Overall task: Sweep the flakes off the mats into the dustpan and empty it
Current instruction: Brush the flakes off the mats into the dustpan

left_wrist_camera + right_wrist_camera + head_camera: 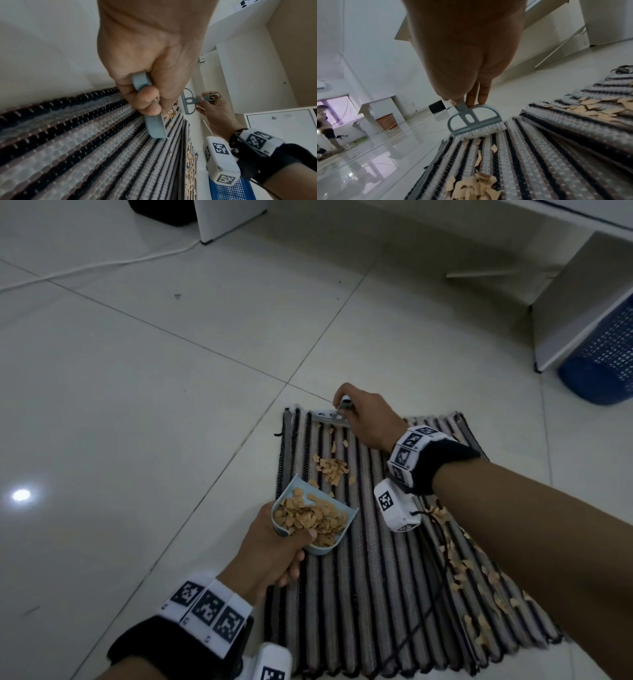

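A striped mat [383, 594] lies on the tiled floor, with a second one [507, 587] partly under it on the right. My left hand [274, 553] grips the handle of a pale blue dustpan [315, 517] heaped with tan flakes, its mouth resting on the mat. A loose pile of flakes [330, 469] sits just beyond it. My right hand [366, 419] holds the small grey-blue brush [330, 418] by its handle at the mat's far edge, white bristles [471, 132] on the mat. More flakes [476, 587] lie scattered on the right mat.
A blue mesh basket [603, 361] lies at the right beside a white cabinet [575, 302]. A white cable [102, 265] runs across the floor at the far left. In the right wrist view another person [325, 124] crouches far off, near a brown basket [386, 122].
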